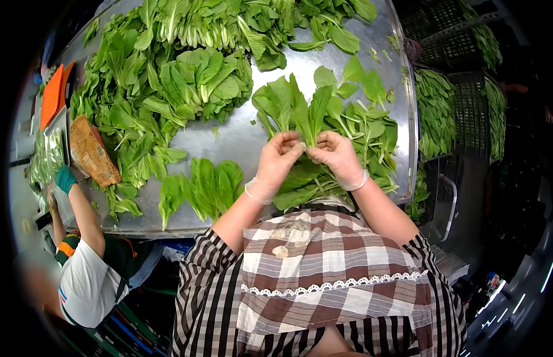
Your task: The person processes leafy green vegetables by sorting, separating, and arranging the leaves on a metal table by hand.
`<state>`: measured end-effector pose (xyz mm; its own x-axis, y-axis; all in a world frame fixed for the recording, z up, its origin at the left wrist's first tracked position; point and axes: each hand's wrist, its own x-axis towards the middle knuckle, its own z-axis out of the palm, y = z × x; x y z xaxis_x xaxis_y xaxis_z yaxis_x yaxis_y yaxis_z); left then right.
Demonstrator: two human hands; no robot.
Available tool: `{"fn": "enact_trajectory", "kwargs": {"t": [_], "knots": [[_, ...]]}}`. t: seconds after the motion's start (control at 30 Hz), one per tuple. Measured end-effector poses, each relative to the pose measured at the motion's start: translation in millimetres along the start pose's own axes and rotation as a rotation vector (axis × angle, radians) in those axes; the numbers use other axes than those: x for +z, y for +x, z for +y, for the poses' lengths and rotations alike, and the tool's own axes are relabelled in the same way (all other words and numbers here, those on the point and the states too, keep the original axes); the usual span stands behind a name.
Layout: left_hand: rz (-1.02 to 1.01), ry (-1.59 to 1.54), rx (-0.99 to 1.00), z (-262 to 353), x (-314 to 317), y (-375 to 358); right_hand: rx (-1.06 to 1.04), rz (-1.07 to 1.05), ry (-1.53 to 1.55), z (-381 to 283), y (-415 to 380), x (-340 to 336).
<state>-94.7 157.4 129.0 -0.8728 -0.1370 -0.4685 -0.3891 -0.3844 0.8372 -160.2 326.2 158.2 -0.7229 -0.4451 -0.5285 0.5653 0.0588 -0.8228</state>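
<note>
My left hand (276, 162), in a clear glove, is closed on the stem end of some leafy greens (277, 102). Close beside it, my right hand (339, 157), gloved too, pinches the base of another upright leafy green (317, 113). The two hands nearly touch at the fingertips. Loose leaves (372, 134) lie to the right of and below my hands. A small bunch of greens (212, 185) rests near the table's front edge, left of my left hand.
Large heaps of greens (125, 89) cover the left and back of the metal table (193, 140). A brown block (93, 152) stands at the left. Crates of greens (436, 113) are beyond the right edge. A co-worker (89, 279) handles a bag of greens (48, 156) at far left.
</note>
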Motion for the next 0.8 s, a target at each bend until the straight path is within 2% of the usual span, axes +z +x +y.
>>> {"fn": "enact_trajectory", "kwargs": {"t": [0.07,0.17,0.53,0.67,0.77,0.8], "knots": [[0.001,-0.117,-0.030,11,7,-1,0.005,-0.046,0.000,-1,-6,1],[-0.130,-0.110,-0.036,1,0,3,0.013,-0.084,0.028,1,-12,2],[-0.092,-0.122,-0.067,0,7,-12,-0.031,-0.096,0.071,28,-21,-8],[-0.040,0.150,0.038,-25,-12,9,-0.087,0.177,0.030,5,-45,-32],[0.163,0.622,0.140,-45,-43,36,-0.207,0.457,0.175,9,-76,-90],[0.209,0.729,0.135,-29,-39,33,-0.281,0.504,0.235,18,-88,-115]]}}
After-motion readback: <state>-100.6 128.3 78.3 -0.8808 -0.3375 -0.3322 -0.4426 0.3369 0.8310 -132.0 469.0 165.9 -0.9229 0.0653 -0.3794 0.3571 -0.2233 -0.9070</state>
